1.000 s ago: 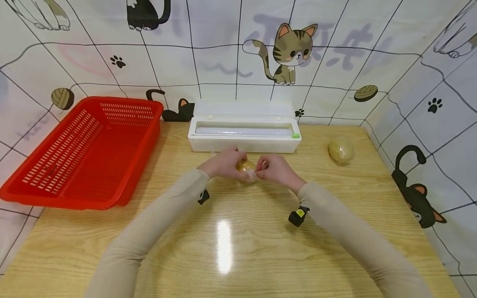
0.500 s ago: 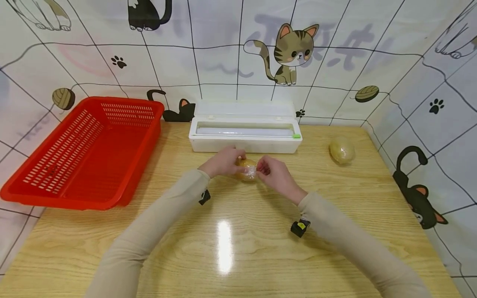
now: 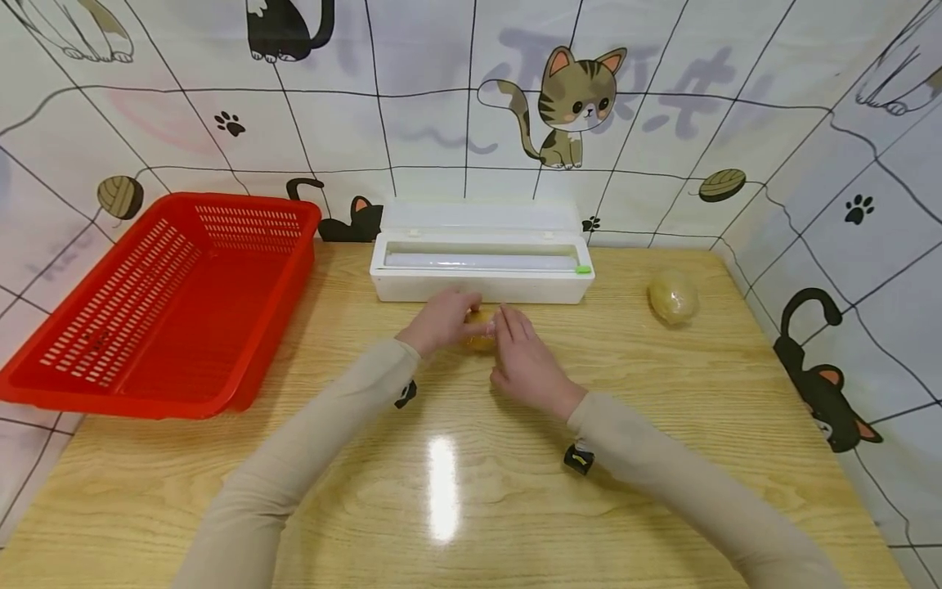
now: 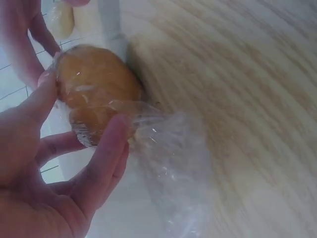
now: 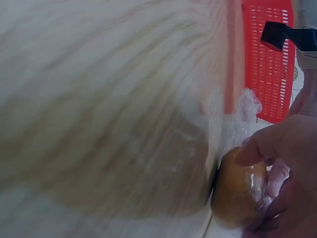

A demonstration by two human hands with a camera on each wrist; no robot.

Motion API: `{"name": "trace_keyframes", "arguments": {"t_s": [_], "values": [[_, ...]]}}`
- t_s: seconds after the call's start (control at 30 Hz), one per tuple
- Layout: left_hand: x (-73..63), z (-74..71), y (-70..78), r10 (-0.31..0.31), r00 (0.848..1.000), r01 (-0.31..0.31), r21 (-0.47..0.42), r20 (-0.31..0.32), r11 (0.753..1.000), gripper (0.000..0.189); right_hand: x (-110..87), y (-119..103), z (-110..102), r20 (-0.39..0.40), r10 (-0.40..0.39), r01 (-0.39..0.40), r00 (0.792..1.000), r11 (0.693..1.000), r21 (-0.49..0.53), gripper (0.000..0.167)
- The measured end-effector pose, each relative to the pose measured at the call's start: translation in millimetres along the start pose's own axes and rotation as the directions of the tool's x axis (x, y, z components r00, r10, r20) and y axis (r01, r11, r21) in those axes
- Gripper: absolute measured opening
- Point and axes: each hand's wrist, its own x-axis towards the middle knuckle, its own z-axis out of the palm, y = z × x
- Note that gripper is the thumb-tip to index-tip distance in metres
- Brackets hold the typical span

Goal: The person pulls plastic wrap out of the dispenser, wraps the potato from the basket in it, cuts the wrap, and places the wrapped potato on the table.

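A round yellow-orange fruit (image 4: 96,82) is partly wrapped in cling film; its exact kind does not show. My left hand (image 3: 440,321) grips it, thumb on the near side and fingers around the back. A loose tail of cling film (image 4: 173,168) hangs off past the left thumb in the left wrist view. My right hand (image 3: 533,364) is at the fruit's right side, its fingers fairly straight and close together, tips at the film beside the left thumb. In the right wrist view the fruit (image 5: 237,191) sits low, close over the table, with fingers around it.
Behind the hands stands a white cling film dispenser (image 3: 482,282), lid raised, a roll inside and a green slider on its right. Another film-wrapped, pale yellow round fruit (image 3: 673,297) lies at the right. A red plastic basket (image 3: 272,343) stands at the left on the wooden table (image 3: 368,491).
My right hand has gone from pinching film at the fruit's right side to laying straighter fingers over that side. The left hand keeps its grip, and the fruit has turned slightly.
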Motion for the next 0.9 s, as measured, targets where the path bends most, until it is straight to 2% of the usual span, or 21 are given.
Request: {"name": "trace_keyframes", "arguments": {"t_s": [0.17,0.3,0.37,0.43,0.57,0.7,0.8,0.9], "values": [[-0.9,6.4,0.8,-0.026,1.000,0.026,0.027,-0.017,0.999,0.034,13.4,-3.2,-0.8,0.023,0.006,-0.004,1.000,0.994,-0.105,0.078],[-7.7,5.3,-6.0,-0.040,0.999,0.039,0.019,0.024,0.999,0.053,23.6,-2.2,-2.5,0.058,0.026,-0.017,0.998,0.988,-0.150,0.077],[-12.1,4.1,-13.1,-0.062,0.997,0.062,0.015,0.047,0.998,0.066,26.7,-0.9,-3.0,0.070,0.039,-0.028,0.997,0.989,-0.145,0.077],[-16.2,3.9,-21.7,-0.092,0.993,0.091,0.013,0.071,0.996,0.070,28.4,0.6,-3.2,0.068,0.046,-0.035,0.997,0.988,-0.147,0.075],[-22.9,5.7,-37.7,-0.129,0.983,0.142,-0.094,0.134,0.985,0.058,29.0,3.8,-3.5,0.051,0.057,-0.047,0.997,0.984,-0.169,0.069],[-26.0,6.8,-43.2,-0.092,0.976,0.138,-0.230,0.200,0.963,0.032,30.5,5.3,-4.6,0.048,0.050,-0.041,0.998,0.986,-0.164,0.068],[-27.5,6.5,-40.5,-0.064,0.974,0.116,-0.236,0.216,0.965,0.029,32.9,5.4,-6.1,0.050,0.034,-0.027,0.998,0.990,-0.142,0.066],[-28.6,5.9,-36.0,-0.079,0.971,0.130,-0.224,0.225,0.966,0.034,34.6,5.7,-7.5,0.054,0.023,-0.015,0.998,0.990,-0.138,0.066]]}}
